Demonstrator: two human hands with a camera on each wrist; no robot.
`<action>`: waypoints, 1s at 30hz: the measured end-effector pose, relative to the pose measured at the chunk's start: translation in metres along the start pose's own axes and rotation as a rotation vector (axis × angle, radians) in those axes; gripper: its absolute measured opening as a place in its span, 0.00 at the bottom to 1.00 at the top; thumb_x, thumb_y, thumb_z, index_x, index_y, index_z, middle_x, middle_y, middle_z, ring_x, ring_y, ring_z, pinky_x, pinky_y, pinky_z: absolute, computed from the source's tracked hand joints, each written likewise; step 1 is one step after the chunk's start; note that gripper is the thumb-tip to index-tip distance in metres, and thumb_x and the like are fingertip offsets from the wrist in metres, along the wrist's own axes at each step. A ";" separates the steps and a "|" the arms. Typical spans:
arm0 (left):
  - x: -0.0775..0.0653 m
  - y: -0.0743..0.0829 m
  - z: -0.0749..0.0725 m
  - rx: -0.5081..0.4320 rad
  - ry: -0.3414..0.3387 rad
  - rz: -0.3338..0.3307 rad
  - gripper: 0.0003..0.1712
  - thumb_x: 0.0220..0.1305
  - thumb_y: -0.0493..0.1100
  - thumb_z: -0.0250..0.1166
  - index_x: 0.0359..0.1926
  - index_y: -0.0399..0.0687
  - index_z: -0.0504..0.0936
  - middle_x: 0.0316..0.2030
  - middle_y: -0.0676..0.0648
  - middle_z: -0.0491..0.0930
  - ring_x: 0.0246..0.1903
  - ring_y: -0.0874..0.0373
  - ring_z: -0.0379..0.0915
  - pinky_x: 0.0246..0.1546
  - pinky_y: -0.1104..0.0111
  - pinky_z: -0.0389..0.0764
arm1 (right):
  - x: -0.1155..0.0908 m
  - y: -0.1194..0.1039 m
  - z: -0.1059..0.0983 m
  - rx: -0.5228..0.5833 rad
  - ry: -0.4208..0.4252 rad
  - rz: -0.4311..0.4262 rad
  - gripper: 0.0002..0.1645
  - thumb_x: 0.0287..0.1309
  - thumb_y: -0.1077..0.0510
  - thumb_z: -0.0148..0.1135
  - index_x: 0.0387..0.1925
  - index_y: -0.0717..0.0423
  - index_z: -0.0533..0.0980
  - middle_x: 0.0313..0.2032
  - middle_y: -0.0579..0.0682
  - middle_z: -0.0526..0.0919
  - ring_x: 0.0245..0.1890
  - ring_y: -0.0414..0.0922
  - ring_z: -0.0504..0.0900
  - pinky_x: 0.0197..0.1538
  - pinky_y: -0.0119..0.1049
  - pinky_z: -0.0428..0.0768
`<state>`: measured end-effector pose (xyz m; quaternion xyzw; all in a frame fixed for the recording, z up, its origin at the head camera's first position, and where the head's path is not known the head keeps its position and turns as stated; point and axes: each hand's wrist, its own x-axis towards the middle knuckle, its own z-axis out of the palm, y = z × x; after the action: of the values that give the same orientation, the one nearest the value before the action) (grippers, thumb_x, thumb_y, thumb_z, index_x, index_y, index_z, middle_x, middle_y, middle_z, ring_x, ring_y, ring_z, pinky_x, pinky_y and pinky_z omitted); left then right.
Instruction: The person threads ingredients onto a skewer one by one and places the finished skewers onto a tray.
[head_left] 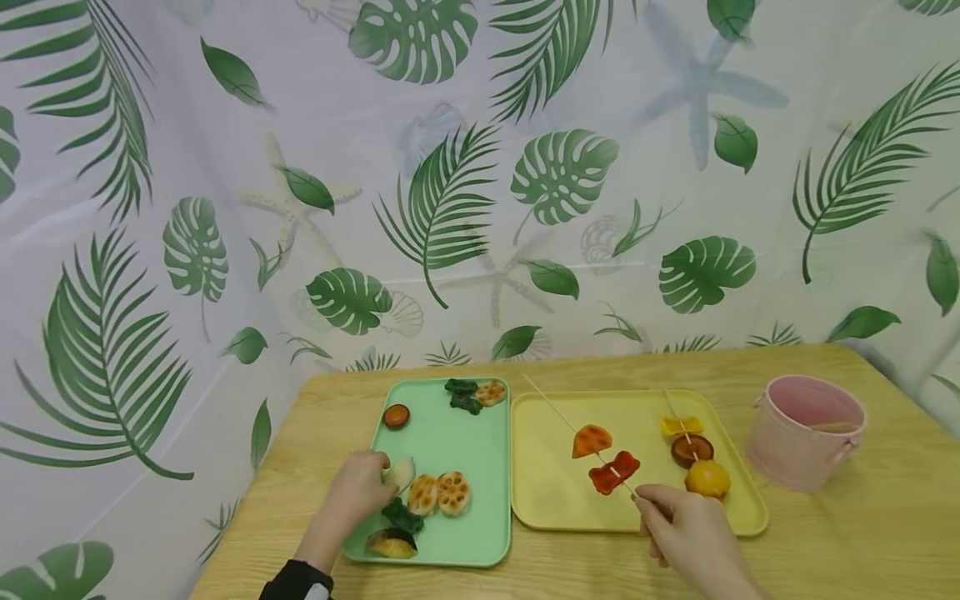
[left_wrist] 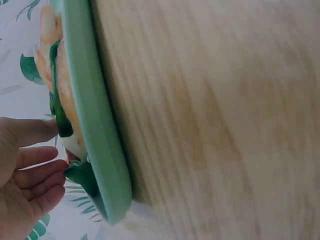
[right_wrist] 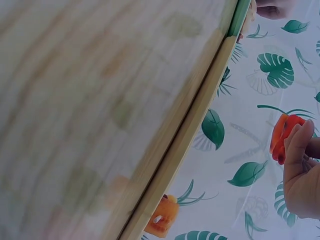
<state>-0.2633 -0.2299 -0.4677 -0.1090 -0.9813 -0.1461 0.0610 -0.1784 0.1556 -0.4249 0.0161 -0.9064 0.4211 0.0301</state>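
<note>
My right hand (head_left: 692,533) pinches the lower end of a thin wooden skewer (head_left: 553,407) over the yellow tray. An orange wedge-shaped piece (head_left: 592,441) and a red pepper-like piece (head_left: 614,472) are threaded on it; the right wrist view shows the red piece (right_wrist: 289,131) close to my fingers. At the left side of the green tray (head_left: 491,467), my left hand (head_left: 358,487) pinches a pale white food piece (head_left: 401,472). Beside it lie two lotus root slices (head_left: 453,493), a dark green leafy piece (head_left: 402,516) and a dark-skinned wedge (head_left: 392,543).
The yellow tray (head_left: 540,500) bears a finished-looking skewer with a yellow piece, a brown mushroom-like slice (head_left: 692,451) and a round yellow piece (head_left: 707,480). A pink bucket (head_left: 795,442) stands to its right. Another brown slice (head_left: 396,416) and leafy greens (head_left: 463,396) lie farther up the green tray.
</note>
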 end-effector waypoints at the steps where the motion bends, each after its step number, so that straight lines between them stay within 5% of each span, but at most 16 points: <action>1: 0.000 0.001 0.002 0.040 0.020 0.026 0.09 0.45 0.37 0.70 0.28 0.35 0.81 0.27 0.42 0.78 0.29 0.49 0.73 0.32 0.61 0.75 | 0.000 0.000 0.000 0.001 -0.002 0.001 0.08 0.60 0.65 0.57 0.39 0.62 0.80 0.15 0.45 0.73 0.10 0.39 0.69 0.18 0.30 0.72; 7: 0.002 0.009 0.007 0.227 0.051 0.036 0.16 0.44 0.42 0.70 0.13 0.42 0.72 0.21 0.46 0.66 0.25 0.51 0.61 0.30 0.62 0.66 | -0.004 0.003 -0.001 -0.003 -0.014 0.023 0.09 0.60 0.64 0.57 0.40 0.61 0.80 0.16 0.45 0.73 0.11 0.39 0.70 0.19 0.30 0.72; 17: 0.008 0.009 0.010 0.167 0.020 -0.042 0.12 0.45 0.41 0.68 0.16 0.44 0.73 0.24 0.45 0.65 0.28 0.50 0.58 0.31 0.62 0.62 | -0.005 0.012 -0.001 0.008 -0.011 0.039 0.10 0.60 0.64 0.57 0.41 0.63 0.80 0.17 0.46 0.74 0.11 0.39 0.70 0.17 0.30 0.72; 20: 0.008 0.008 0.009 0.096 0.030 -0.051 0.10 0.45 0.41 0.69 0.26 0.40 0.80 0.27 0.44 0.71 0.30 0.49 0.63 0.32 0.61 0.66 | -0.005 0.012 0.000 0.032 -0.020 0.048 0.10 0.60 0.64 0.57 0.41 0.63 0.80 0.17 0.46 0.74 0.11 0.40 0.71 0.17 0.30 0.73; 24: 0.013 0.011 0.003 -0.093 0.052 -0.086 0.19 0.48 0.42 0.69 0.41 0.34 0.81 0.34 0.41 0.78 0.35 0.46 0.73 0.33 0.59 0.74 | -0.005 0.010 0.001 0.044 -0.014 0.031 0.09 0.59 0.65 0.57 0.40 0.63 0.80 0.17 0.47 0.74 0.10 0.39 0.70 0.17 0.30 0.73; 30: 0.022 0.029 -0.015 -0.397 0.047 -0.100 0.22 0.53 0.43 0.66 0.48 0.36 0.79 0.40 0.44 0.79 0.35 0.52 0.76 0.29 0.64 0.76 | -0.011 0.001 0.005 0.097 -0.045 -0.006 0.11 0.59 0.66 0.57 0.43 0.65 0.80 0.17 0.47 0.75 0.11 0.38 0.70 0.18 0.30 0.73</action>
<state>-0.2765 -0.2032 -0.4418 -0.0668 -0.9357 -0.3422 0.0537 -0.1678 0.1525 -0.4296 0.0295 -0.8852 0.4642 0.0101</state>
